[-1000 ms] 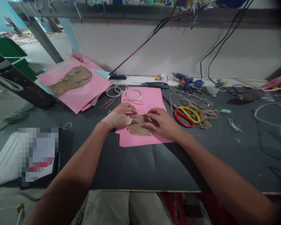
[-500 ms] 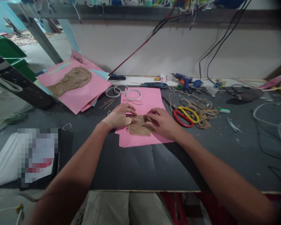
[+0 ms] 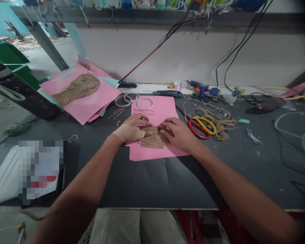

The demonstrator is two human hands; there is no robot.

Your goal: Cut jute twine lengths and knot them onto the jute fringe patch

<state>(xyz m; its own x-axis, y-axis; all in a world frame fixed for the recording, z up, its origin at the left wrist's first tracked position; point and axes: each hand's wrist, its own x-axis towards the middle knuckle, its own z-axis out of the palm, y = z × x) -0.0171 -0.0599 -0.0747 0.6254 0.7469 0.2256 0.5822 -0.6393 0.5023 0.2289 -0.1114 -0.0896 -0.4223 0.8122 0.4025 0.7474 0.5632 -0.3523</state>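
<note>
A small patch of jute twine rows (image 3: 152,140) lies on a pink paper sheet (image 3: 155,154) in the middle of the dark table. My left hand (image 3: 132,127), with a bandage round the wrist, rests on the patch's left edge, fingers curled and pressing the twine. My right hand (image 3: 178,133) lies on the patch's right side, fingers bent down onto it. The hands nearly meet over the patch's top edge. Neither hand lifts anything off the sheet.
Red and yellow scissors (image 3: 202,127) lie on loose twine (image 3: 220,122) to the right. Three white rings (image 3: 133,100) sit behind the sheet. A finished jute piece on pink paper (image 3: 77,88) lies at the back left. A glue gun (image 3: 199,87) and cables are at the back.
Both hands stay on the jute patch; the fingers have shifted slightly closer together along its top edge. The view has dropped a little.
</note>
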